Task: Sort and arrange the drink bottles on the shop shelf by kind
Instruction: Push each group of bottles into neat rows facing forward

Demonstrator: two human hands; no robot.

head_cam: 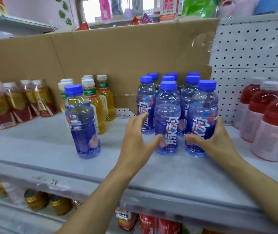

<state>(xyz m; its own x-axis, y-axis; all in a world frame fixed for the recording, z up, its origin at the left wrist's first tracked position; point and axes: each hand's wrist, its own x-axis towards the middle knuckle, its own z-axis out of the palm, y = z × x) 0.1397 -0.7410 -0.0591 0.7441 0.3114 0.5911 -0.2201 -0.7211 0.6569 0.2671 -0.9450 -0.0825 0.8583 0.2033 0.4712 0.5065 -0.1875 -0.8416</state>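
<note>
Several blue-capped blue drink bottles stand grouped on the grey shelf [151,174], in rows. My right hand [214,141] grips the front right blue bottle [202,119] around its lower body. My left hand [138,139] is open, fingers spread, its thumb touching the front middle blue bottle [167,119]. One lone blue bottle [82,122] stands apart to the left, in front of several yellow tea bottles [99,102] with white caps.
Red drink bottles with white caps [273,122] stand at the right. Gold-and-red wrapped bottles [20,100] stand at the far left. A cardboard sheet [118,53] and pegboard [253,51] back the shelf. Cans and red packs sit on the shelf below.
</note>
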